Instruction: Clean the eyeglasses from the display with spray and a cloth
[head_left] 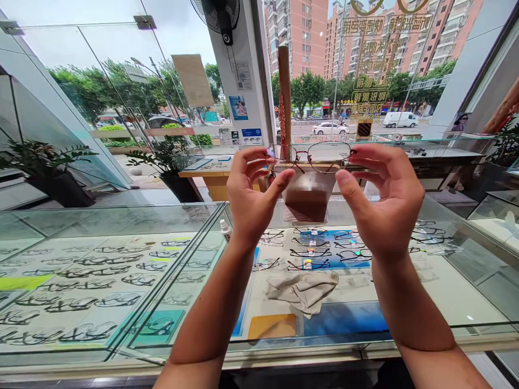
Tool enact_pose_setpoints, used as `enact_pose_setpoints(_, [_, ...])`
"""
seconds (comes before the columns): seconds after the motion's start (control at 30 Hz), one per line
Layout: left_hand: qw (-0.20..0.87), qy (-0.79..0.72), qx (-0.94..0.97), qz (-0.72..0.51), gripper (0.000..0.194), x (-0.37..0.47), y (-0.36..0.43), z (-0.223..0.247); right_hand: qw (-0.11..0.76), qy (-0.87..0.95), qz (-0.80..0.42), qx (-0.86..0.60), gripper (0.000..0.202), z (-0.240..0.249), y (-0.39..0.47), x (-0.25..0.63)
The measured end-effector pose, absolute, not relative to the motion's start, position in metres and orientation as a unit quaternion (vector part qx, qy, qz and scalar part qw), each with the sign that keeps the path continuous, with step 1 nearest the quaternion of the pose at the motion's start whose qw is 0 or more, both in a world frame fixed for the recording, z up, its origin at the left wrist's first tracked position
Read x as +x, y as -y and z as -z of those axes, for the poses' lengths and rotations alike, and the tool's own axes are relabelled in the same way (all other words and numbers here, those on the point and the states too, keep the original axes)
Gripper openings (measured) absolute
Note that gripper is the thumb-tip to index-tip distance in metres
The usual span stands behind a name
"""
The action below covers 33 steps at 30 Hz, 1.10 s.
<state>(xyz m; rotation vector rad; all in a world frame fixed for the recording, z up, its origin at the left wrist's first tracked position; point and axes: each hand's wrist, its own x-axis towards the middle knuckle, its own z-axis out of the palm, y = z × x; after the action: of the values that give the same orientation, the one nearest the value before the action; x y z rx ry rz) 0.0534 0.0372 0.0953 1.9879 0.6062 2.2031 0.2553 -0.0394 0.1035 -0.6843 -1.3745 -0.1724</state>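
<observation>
A pair of thin-rimmed eyeglasses [303,156] is held up in front of me, above the glass counter, its temples folded behind the lenses. My left hand [253,194] pinches its left end between thumb and fingers. At the right end, the thumb and fingers of my right hand [379,197] grip the rim. Below the hands, a crumpled beige cloth [302,292] lies on the counter. Rows of other eyeglasses [310,252] are under the glass between my forearms.
Another glass case [93,237] full of frames stands at the left. A small white bottle [225,229] stands near my left wrist. Behind the glasses is a translucent box [307,194]. Potted plants [174,167] and large windows are farther back.
</observation>
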Motion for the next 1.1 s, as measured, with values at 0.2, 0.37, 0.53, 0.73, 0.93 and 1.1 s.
enact_pose_setpoints(0.2, [-0.033,-0.174,0.637,-0.750,0.061,0.053,-0.039,-0.094,0.743,0.599,0.004,-0.299,0.027,-0.105,0.033,0.259])
enact_pose_setpoints(0.37, [-0.105,-0.175,0.624,-0.755,0.060,0.053,-0.037,-0.092,0.730,0.595,-0.067,-0.330,0.035,-0.107,0.026,0.263])
enact_pose_setpoints(0.53, [-0.087,-0.200,0.628,-0.747,0.063,0.054,-0.034,-0.090,0.729,0.592,-0.135,-0.316,0.038,-0.107,0.020,0.267])
enact_pose_setpoints(0.73, [-0.073,-0.187,0.629,-0.751,0.060,0.056,-0.030,-0.091,0.717,0.607,-0.147,-0.310,0.033,-0.105,0.014,0.271])
enact_pose_setpoints(0.93, [-0.092,-0.178,0.629,-0.751,0.056,0.058,-0.033,-0.093,0.714,0.616,-0.129,-0.307,0.036,-0.105,0.010,0.271])
enact_pose_setpoints(1.1, [0.008,-0.175,0.630,-0.756,0.054,0.064,-0.029,-0.092,0.726,0.604,-0.131,-0.301,0.032,-0.106,0.007,0.271])
